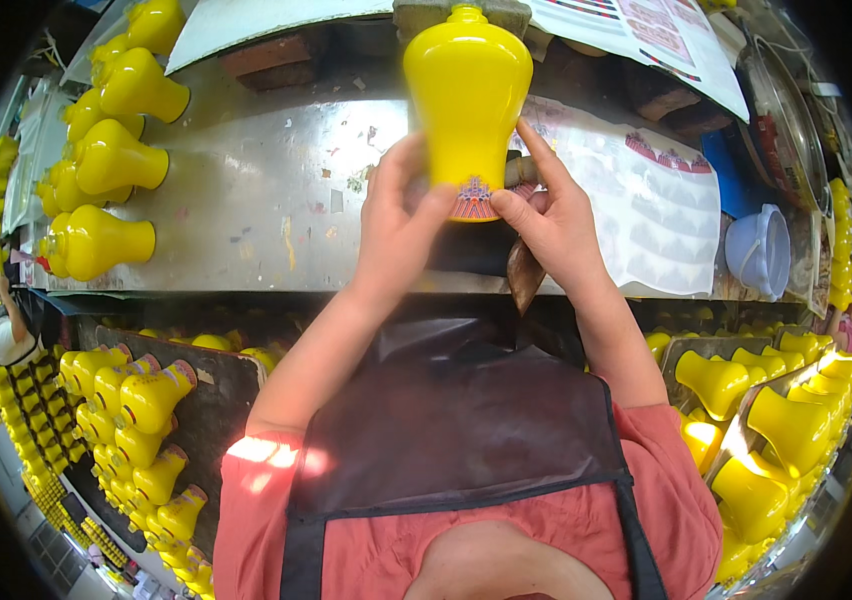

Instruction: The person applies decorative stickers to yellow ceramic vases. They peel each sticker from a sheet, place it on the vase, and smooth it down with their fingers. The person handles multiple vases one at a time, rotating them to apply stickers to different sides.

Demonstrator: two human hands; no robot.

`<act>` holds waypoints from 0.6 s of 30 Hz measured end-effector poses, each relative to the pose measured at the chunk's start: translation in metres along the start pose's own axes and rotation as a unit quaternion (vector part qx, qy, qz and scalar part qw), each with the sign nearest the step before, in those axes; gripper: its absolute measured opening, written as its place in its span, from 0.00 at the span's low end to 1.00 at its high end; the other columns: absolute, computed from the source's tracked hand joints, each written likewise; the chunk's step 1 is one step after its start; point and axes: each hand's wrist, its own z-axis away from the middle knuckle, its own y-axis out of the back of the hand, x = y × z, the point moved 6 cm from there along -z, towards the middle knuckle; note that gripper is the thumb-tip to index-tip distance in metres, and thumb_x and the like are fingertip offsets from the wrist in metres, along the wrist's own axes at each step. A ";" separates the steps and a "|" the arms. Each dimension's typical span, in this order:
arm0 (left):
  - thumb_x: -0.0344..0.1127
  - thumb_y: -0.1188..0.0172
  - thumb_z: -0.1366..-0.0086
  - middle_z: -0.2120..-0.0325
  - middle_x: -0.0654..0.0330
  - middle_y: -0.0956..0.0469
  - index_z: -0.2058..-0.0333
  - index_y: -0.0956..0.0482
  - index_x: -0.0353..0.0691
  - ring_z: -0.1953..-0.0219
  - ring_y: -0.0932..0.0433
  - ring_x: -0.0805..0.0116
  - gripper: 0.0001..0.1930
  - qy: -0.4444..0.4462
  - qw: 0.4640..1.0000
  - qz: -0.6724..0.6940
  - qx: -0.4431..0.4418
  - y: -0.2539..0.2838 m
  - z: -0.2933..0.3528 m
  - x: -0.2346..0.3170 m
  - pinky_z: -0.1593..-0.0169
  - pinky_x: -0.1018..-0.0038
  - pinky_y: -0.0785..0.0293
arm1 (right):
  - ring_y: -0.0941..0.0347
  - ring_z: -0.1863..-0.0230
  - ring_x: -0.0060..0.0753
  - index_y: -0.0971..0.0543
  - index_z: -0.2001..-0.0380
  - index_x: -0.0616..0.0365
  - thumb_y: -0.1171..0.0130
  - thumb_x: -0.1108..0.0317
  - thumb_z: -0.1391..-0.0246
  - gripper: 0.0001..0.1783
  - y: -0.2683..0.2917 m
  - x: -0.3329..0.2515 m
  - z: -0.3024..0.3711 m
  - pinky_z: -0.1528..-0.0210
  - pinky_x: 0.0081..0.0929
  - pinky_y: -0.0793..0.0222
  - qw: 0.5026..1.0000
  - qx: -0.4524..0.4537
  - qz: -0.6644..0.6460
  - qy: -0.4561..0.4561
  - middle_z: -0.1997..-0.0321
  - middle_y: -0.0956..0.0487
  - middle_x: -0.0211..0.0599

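Thumb (436, 205) of the left hand (393, 215) presses one side of a glossy yellow vase (468, 110) near its foot, while the right hand (558, 220) grips the other side, thumb beside a patterned band (474, 200) and index finger along the flank. Held between both hands, the vase points its foot toward the dark apron (456, 420), over a metal worktable (256, 190). Under the right palm shows a brown pointed object (524, 278) (whether it is gripped, I cannot tell). Beyond, a printed sheet (646, 240) lies to the right, near a pale blue bucket (758, 250). Other yellow vases (124, 155) lie in a row along the table's left side.
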 end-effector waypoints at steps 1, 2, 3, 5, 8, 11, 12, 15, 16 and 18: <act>0.34 0.37 0.32 0.38 0.48 0.33 0.32 0.37 0.33 0.34 0.31 0.58 0.32 0.002 1.000 0.003 0.000 0.000 0.000 0.000 0.32 0.63 0.33 | 0.31 0.68 0.10 0.40 0.23 0.53 0.33 0.69 0.38 0.43 -0.001 0.002 0.001 0.63 0.12 0.33 1.000 0.002 0.010 -0.015 0.61 0.20 0.27; 0.34 0.37 0.32 0.38 0.47 0.32 0.32 0.37 0.33 0.34 0.31 0.58 0.32 0.004 1.000 0.005 0.001 0.000 0.000 0.000 0.32 0.63 0.34 | 0.32 0.69 0.10 0.39 0.23 0.53 0.33 0.68 0.38 0.43 0.000 0.000 0.000 0.64 0.12 0.34 1.000 0.007 0.014 -0.009 0.62 0.21 0.26; 0.33 0.37 0.32 0.38 0.47 0.32 0.32 0.37 0.32 0.34 0.31 0.57 0.32 0.007 1.000 0.009 0.001 0.000 -0.001 -0.001 0.32 0.63 0.34 | 0.32 0.70 0.09 0.39 0.23 0.53 0.33 0.67 0.37 0.42 0.000 -0.004 -0.001 0.65 0.12 0.35 1.000 0.000 0.021 0.013 0.63 0.21 0.25; 0.35 0.37 0.33 0.38 0.47 0.32 0.32 0.37 0.33 0.35 0.30 0.57 0.33 0.018 0.999 0.028 0.003 0.000 -0.001 -0.001 0.32 0.63 0.34 | 0.34 0.71 0.08 0.34 0.26 0.54 0.38 0.63 0.34 0.36 0.008 -0.005 -0.005 0.68 0.11 0.38 0.999 0.013 0.016 -0.031 0.65 0.22 0.23; 0.37 0.35 0.35 0.39 0.47 0.30 0.32 0.37 0.34 0.36 0.29 0.56 0.36 0.019 0.999 0.028 -0.009 0.001 0.000 0.002 0.34 0.62 0.32 | 0.36 0.72 0.07 0.25 0.33 0.56 0.48 0.58 0.28 0.25 0.032 -0.007 -0.010 0.69 0.10 0.41 0.988 0.090 -0.023 -0.121 0.68 0.24 0.18; 0.39 0.32 0.39 0.41 0.46 0.28 0.33 0.36 0.34 0.38 0.27 0.53 0.38 -0.037 0.997 -0.071 -0.011 -0.001 0.000 0.009 0.37 0.60 0.30 | 0.22 0.58 0.18 0.19 0.49 0.58 0.41 0.67 0.34 0.13 0.039 -0.026 -0.012 0.53 0.19 0.25 0.977 0.091 -0.188 -0.039 0.56 0.19 0.27; 0.40 0.31 0.41 0.42 0.46 0.27 0.34 0.36 0.35 0.39 0.27 0.51 0.39 -0.059 0.992 -0.111 -0.011 -0.003 0.000 0.011 0.38 0.59 0.29 | 0.21 0.56 0.20 0.20 0.52 0.59 0.37 0.71 0.37 0.11 0.039 -0.031 -0.009 0.51 0.21 0.24 0.984 0.091 -0.152 -0.022 0.56 0.19 0.28; 0.38 0.30 0.43 0.43 0.45 0.26 0.34 0.37 0.34 0.41 0.26 0.49 0.40 -0.053 0.991 -0.125 0.010 -0.004 -0.001 0.009 0.40 0.57 0.28 | 0.20 0.53 0.25 0.22 0.49 0.60 0.33 0.79 0.43 0.19 0.017 -0.047 -0.005 0.53 0.27 0.22 0.992 -0.033 0.105 0.060 0.53 0.19 0.32; 0.38 0.30 0.44 0.43 0.45 0.26 0.34 0.37 0.34 0.41 0.27 0.49 0.40 -0.062 0.990 -0.127 0.016 -0.005 -0.001 0.010 0.40 0.57 0.28 | 0.18 0.57 0.29 0.21 0.51 0.60 0.30 0.77 0.46 0.19 0.011 -0.063 0.000 0.55 0.29 0.22 0.956 -0.019 0.228 0.186 0.56 0.17 0.36; 0.36 0.30 0.44 0.42 0.45 0.27 0.34 0.38 0.34 0.40 0.27 0.49 0.40 -0.033 0.996 -0.080 0.021 -0.005 0.001 0.007 0.39 0.57 0.29 | 0.17 0.61 0.37 0.18 0.52 0.58 0.28 0.76 0.48 0.18 0.008 -0.077 -0.001 0.59 0.30 0.22 0.882 0.058 0.367 0.289 0.58 0.15 0.41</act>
